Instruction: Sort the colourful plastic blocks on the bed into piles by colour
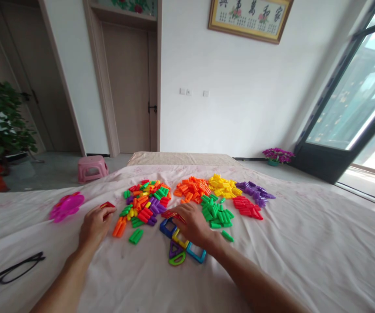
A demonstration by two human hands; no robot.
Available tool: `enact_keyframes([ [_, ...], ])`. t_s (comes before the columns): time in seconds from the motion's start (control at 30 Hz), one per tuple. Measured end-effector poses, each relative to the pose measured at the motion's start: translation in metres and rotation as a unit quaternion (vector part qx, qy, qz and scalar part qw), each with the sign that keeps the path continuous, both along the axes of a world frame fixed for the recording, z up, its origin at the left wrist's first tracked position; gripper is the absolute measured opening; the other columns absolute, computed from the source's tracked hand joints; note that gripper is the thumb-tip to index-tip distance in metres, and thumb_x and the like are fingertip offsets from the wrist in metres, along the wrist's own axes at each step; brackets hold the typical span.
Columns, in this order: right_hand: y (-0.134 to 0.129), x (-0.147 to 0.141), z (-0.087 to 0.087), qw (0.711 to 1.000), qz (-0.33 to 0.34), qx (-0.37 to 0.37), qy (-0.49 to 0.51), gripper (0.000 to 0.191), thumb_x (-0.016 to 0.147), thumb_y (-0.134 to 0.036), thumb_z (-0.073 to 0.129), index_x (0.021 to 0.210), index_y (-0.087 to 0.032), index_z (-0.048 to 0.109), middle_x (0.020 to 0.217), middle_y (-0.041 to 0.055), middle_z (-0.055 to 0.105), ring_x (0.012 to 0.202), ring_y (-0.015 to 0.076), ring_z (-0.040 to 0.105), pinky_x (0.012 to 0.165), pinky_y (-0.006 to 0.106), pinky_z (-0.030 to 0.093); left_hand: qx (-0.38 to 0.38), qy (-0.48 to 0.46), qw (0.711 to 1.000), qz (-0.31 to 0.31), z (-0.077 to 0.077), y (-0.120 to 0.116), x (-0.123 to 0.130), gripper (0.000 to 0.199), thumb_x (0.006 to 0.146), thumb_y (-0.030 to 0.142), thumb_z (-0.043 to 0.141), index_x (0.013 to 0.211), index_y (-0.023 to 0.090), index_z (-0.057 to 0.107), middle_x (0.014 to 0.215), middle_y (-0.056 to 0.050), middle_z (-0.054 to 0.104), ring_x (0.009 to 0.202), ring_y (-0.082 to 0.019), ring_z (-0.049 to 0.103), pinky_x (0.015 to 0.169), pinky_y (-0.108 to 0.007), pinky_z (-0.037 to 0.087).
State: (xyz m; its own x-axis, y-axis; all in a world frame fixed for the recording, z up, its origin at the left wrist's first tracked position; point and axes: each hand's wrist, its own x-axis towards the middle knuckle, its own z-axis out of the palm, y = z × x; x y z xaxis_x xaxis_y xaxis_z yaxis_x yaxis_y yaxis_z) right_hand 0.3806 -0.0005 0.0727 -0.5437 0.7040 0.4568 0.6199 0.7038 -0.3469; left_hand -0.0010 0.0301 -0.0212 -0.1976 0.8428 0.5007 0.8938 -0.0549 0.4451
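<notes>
Left of centre in the frame: my left hand (96, 221) pinching a flat red piece (108, 204), just beside a mixed heap (146, 202) of coloured pieces. Near the middle, my right hand (190, 217) bent over, gripping a second red piece (171, 214); its full outline hidden from me. Close below that hand, a cluster of coloured frames (178, 242), its upper side partly covered by the hand.

Sorted heaps arc from middle to right: orange heap (192, 188), yellow heap (223, 187), purple heap (255, 190), red heap (248, 208), green heap (218, 213). Loose green piece (227, 236) beside my right forearm (249, 274).

Mid left, a magenta dish (66, 206); lower left, black glasses (27, 261), well apart from the heaps. Pale cloth (292, 261) under everything, creased. Past its far edge at left, a pink stool (92, 168).
</notes>
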Motion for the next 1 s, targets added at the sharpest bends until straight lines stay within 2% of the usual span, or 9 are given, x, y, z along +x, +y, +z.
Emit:
enact_keyframes([
  [0.13, 0.007, -0.072, -0.008, 0.995, 0.009, 0.001, -0.101, 0.024, 0.091, -0.036, 0.066, 0.112, -0.023, 0.067, 0.107, 0.0061, 0.069, 0.100, 0.0232, 0.061, 0.088, 0.035, 0.047, 0.000, -0.003, 1.000, -0.005, 0.002, -0.001, 0.001, 0.033, 0.085, 0.033, 0.051, 0.098, 0.020, 0.078, 0.107, -0.008, 0.075, 0.103, -0.023, 0.066, 0.094, -0.032, 0.049],
  [0.23, 0.015, -0.107, -0.016, 0.989, -0.012, 0.026, -0.148, 0.028, 0.088, -0.039, 0.069, 0.110, -0.022, 0.065, 0.113, 0.0083, 0.063, 0.102, 0.0255, 0.057, 0.088, 0.039, 0.046, 0.003, -0.003, 1.000, -0.009, 0.002, 0.000, -0.001, 0.032, 0.084, 0.033, 0.052, 0.097, 0.021, 0.078, 0.105, -0.007, 0.075, 0.102, -0.023, 0.066, 0.094, -0.031, 0.050],
  [0.33, 0.020, -0.121, -0.018, 0.984, -0.032, 0.031, -0.174, 0.025, 0.085, -0.029, 0.066, 0.108, -0.021, 0.064, 0.117, 0.0113, 0.059, 0.102, 0.0270, 0.056, 0.085, 0.040, 0.047, 0.001, -0.004, 1.000, -0.012, 0.000, 0.001, -0.003, 0.033, 0.085, 0.035, 0.052, 0.098, 0.020, 0.078, 0.104, -0.008, 0.075, 0.101, -0.024, 0.066, 0.093, -0.032, 0.050],
  [0.47, 0.021, -0.123, -0.016, 0.980, -0.053, 0.013, -0.192, 0.031, 0.081, -0.021, 0.063, 0.111, -0.018, 0.060, 0.114, 0.0133, 0.059, 0.097, 0.0277, 0.058, 0.076, 0.038, 0.048, -0.003, 0.002, 1.000, -0.013, -0.002, 0.002, -0.005, 0.035, 0.086, 0.036, 0.051, 0.100, 0.020, 0.079, 0.105, -0.009, 0.075, 0.099, -0.024, 0.067, 0.093, -0.033, 0.050],
  [0.63, 0.020, -0.118, -0.018, 0.982, -0.038, -0.006, -0.187, 0.034, 0.076, -0.015, 0.063, 0.109, -0.016, 0.058, 0.104, 0.0121, 0.066, 0.092, 0.0263, 0.061, 0.071, 0.034, 0.048, 0.007, 0.004, 1.000, -0.024, -0.001, 0.003, -0.006, 0.035, 0.085, 0.036, 0.051, 0.099, 0.018, 0.078, 0.103, -0.010, 0.075, 0.095, -0.024, 0.069, 0.089, -0.034, 0.051],
  [0.77, 0.021, -0.098, -0.014, 0.994, -0.034, -0.024, -0.103, 0.032, 0.085, -0.016, 0.055, 0.116, -0.022, 0.059, 0.105, 0.0068, 0.070, 0.091, 0.0220, 0.065, 0.072, 0.029, 0.047, 0.005, 0.004, 1.000, -0.023, -0.001, 0.004, -0.006, 0.035, 0.084, 0.036, 0.052, 0.097, 0.018, 0.078, 0.103, -0.009, 0.075, 0.092, -0.023, 0.069, 0.089, -0.034, 0.052],
  [0.87, 0.031, -0.061, -0.008, 0.995, -0.095, -0.015, -0.001, 0.031, 0.093, -0.022, 0.050, 0.123, -0.028, 0.060, 0.110, 0.0035, 0.072, 0.096, 0.0209, 0.066, 0.077, 0.029, 0.048, 0.000, 0.003, 1.000, -0.024, -0.003, 0.005, -0.008, 0.035, 0.084, 0.036, 0.051, 0.098, 0.019, 0.078, 0.103, -0.009, 0.075, 0.093, -0.023, 0.069, 0.090, -0.034, 0.051],
  [1.0, 0.055, 0.016, -0.012, 0.967, -0.208, -0.020, 0.149, 0.031, 0.094, -0.028, 0.048, 0.122, -0.026, 0.063, 0.112, 0.0036, 0.073, 0.097, 0.0200, 0.067, 0.085, 0.030, 0.050, -0.004, 0.004, 1.000, -0.025, -0.006, 0.004, -0.009, 0.034, 0.083, 0.035, 0.053, 0.100, 0.019, 0.077, 0.107, -0.009, 0.075, 0.097, -0.024, 0.069, 0.090, -0.034, 0.051],
])
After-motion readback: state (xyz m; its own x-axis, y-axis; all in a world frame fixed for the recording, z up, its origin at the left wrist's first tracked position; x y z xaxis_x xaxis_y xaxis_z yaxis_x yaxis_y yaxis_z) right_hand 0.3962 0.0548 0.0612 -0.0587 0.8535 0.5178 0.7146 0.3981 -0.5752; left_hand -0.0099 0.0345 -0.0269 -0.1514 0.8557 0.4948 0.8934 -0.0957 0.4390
